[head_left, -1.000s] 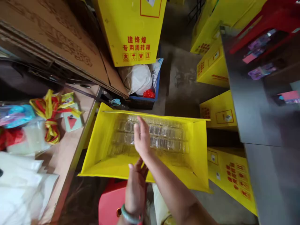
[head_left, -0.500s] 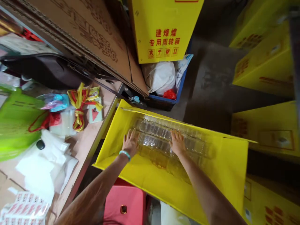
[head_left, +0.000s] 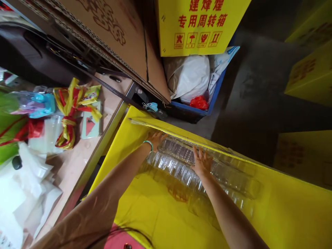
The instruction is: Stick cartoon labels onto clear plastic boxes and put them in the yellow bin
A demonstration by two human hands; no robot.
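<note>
Inside a long yellow box (head_left: 147, 204) lie rows of clear ribbed plastic packaging (head_left: 168, 164); the exact kind is hard to make out. My left hand (head_left: 157, 140), with a turquoise bracelet (head_left: 148, 143) at its wrist, lies at the far left end of these pieces, fingers stretched toward the box's far wall. Farther right, my right hand (head_left: 202, 161) rests on the same clear pieces with its fingers spread. Neither hand is closed around anything.
Left is a table (head_left: 85, 155) with a red-and-yellow ribbon bundle (head_left: 67, 128), white paper (head_left: 33, 193) and a dark bag (head_left: 38, 57). Ahead stand folded cardboard (head_left: 135, 45), a blue crate (head_left: 218, 90) with bags, and a yellow box (head_left: 199, 27). More yellow boxes (head_left: 311, 69) line the right.
Both hands have moved toward the box's far wall, the left one farthest. The camera view has shifted closer, so the yellow box appears larger.
</note>
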